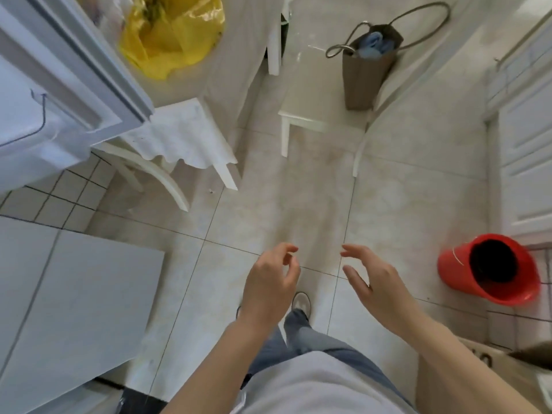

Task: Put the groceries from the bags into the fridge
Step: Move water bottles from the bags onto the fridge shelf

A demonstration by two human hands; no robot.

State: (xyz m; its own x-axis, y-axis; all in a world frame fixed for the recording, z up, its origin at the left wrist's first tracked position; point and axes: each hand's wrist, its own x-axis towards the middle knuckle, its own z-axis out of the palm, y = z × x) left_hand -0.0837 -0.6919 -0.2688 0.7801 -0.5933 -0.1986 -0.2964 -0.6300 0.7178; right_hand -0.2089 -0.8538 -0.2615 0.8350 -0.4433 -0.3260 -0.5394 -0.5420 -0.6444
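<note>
My left hand (270, 280) and my right hand (372, 280) hover in front of me above the tiled floor, both empty with fingers curled and apart. A yellow plastic bag (171, 37) lies on the table at the upper left. A brown tote bag (366, 65) with a blue item inside stands on a white chair at the top. The open white fridge door (71, 73) juts in from the upper left; the fridge's inside is not in view.
A white chair (179, 144) with a lace cover stands beside the fridge door. A red bucket (490, 268) sits on the floor at the right. White cabinets (525, 162) line the right wall. A white appliance top (68, 297) fills the lower left.
</note>
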